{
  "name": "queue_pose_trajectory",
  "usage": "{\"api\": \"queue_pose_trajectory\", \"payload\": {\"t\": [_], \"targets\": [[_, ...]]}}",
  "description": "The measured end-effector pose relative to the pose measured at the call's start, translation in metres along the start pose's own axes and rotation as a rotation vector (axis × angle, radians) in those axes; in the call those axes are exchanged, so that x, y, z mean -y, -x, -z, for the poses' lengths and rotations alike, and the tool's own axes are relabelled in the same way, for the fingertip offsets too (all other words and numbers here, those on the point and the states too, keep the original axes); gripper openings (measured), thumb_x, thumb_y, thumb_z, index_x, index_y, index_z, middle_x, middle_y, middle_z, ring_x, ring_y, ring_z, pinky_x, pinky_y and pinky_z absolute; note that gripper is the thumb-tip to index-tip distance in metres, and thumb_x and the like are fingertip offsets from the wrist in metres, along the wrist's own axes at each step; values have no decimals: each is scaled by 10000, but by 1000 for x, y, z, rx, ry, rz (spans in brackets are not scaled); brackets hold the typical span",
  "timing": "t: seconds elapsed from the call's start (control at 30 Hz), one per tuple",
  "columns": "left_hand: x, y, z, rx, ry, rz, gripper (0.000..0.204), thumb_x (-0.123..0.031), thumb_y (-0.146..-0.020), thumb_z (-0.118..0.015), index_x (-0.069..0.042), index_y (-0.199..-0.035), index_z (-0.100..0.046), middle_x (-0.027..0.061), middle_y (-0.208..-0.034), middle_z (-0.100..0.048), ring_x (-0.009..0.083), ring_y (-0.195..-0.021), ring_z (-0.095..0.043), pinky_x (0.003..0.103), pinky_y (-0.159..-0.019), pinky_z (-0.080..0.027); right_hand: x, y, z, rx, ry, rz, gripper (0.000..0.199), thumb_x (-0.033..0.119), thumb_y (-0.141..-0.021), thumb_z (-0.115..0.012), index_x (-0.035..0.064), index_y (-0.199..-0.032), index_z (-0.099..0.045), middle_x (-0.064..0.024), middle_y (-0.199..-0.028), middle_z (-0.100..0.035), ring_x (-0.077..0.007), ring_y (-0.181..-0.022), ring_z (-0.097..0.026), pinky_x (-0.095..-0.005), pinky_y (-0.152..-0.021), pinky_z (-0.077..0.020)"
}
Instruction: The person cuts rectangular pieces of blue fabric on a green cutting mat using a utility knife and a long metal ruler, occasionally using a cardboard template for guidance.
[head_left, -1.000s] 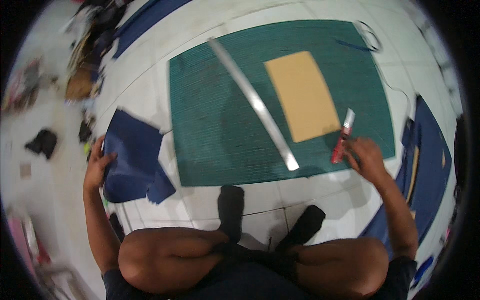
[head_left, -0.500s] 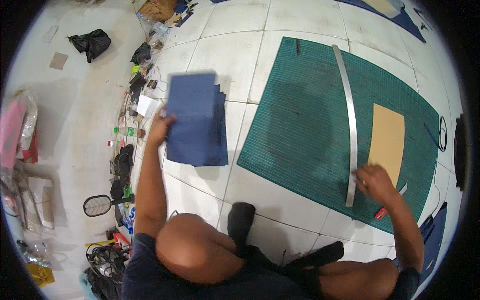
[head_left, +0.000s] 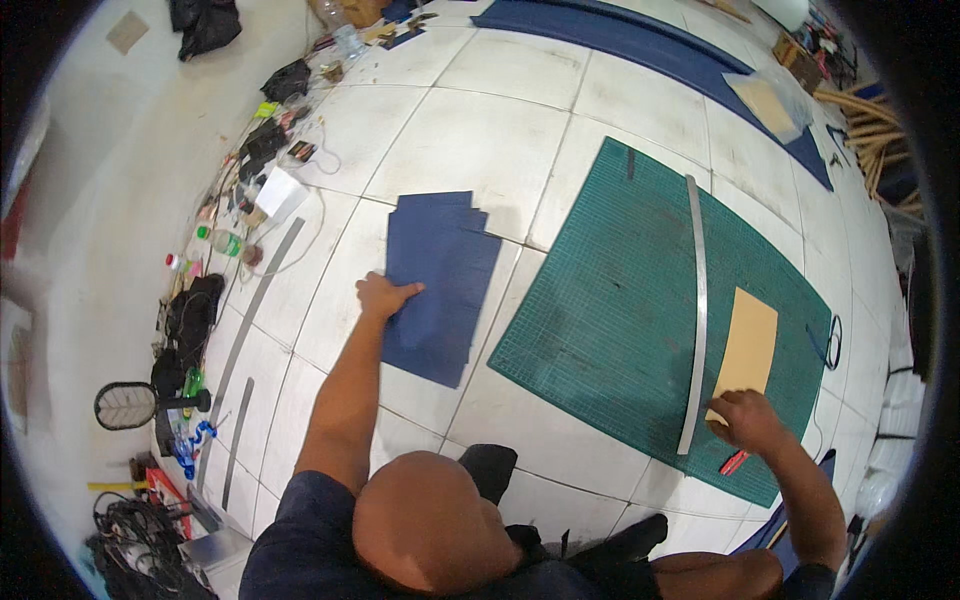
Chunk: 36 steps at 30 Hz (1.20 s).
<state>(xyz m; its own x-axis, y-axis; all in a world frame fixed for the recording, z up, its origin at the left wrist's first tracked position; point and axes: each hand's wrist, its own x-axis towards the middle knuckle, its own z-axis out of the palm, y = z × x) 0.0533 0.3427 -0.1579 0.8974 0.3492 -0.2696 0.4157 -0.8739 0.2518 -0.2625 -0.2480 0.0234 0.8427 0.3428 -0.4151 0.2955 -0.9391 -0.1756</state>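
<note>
My left hand (head_left: 383, 296) presses flat on the near edge of a stack of dark blue sheets (head_left: 440, 280) lying on the white tiled floor. My right hand (head_left: 748, 421) rests on the near end of a tan cardboard rectangle (head_left: 748, 342), fingers curled on its corner, on a green cutting mat (head_left: 630, 300). A long metal ruler (head_left: 696, 310) lies across the mat just left of the cardboard. A red pen-like cutter (head_left: 733, 462) lies on the mat beside my right hand.
Clutter lines the left wall: bottles (head_left: 222, 242), black bags (head_left: 190, 315), cables, a racket-shaped swatter (head_left: 128, 404), two metal strips (head_left: 255, 300). A long blue strip (head_left: 650, 45) and wooden sticks (head_left: 860, 105) lie at the far right. My knee (head_left: 425, 520) is below.
My view has swung left and closer. The left hand slid along the blue sheets, and my right hand shifted from near the ruler's end onto the cardboard's corner.
</note>
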Motion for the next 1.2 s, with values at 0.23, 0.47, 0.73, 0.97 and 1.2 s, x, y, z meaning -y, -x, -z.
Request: {"api": "queue_pose_trajectory", "payload": {"t": [0.23, 0.47, 0.73, 0.97, 1.2], "targets": [[5, -7, -8, 177, 232, 5, 879, -514, -648, -909, 62, -1223, -575, 270, -1223, -655, 417, -1179, -622, 472, -986, -515, 78, -188, 22, -135, -28, 45, 332, 258, -914, -683, 68, -1185, -661, -174, -1086, -699, -370, -1003, -677, -496, -899, -528], [-21, 30, -6, 125, 508, -91, 725, -300, -730, -861, 50, -1292, -565, 258, -1240, -662, 393, -1213, -617, 447, -1016, -499, 221, -252, -79, -124, -751, 46, 363, 262, -964, -647, 41, -1252, -653, -195, -1251, -670, -352, -1106, -662, -463, -955, -517], [-42, 48, 80, 186, 524, -637, 543, -111, -813, -758, -49, -1318, -570, 202, -1189, -705, 379, -1103, -672, 421, -951, -515, 199, -254, -66, -81, -909, -55, 499, 274, -943, -696, 50, -1372, -574, -195, -1257, -662, -327, -1119, -664, -468, -969, -514], [-83, 129, 196, 741, 255, -932, 468, -173, -813, -769, -42, -1243, -639, 169, -1080, -725, 302, -958, -698, 385, -886, -525, 157, -258, -8, -861, -1182, -131, 1016, 397, -711, -917, 21, -1505, -407, -228, -1395, -562, -375, -1284, -551, -487, -1095, -440], [-52, 89, 32, 725, 64, -705, 588, -492, -823, -771, 2, -1134, -697, 226, -1118, -707, 343, -1030, -686, 419, -893, -522, 141, -239, -54, 76, -1638, -320, 919, 366, -707, -919, -2, -1438, -500, -192, -1354, -617, -328, -1233, -600, -444, -1083, -455]]}}
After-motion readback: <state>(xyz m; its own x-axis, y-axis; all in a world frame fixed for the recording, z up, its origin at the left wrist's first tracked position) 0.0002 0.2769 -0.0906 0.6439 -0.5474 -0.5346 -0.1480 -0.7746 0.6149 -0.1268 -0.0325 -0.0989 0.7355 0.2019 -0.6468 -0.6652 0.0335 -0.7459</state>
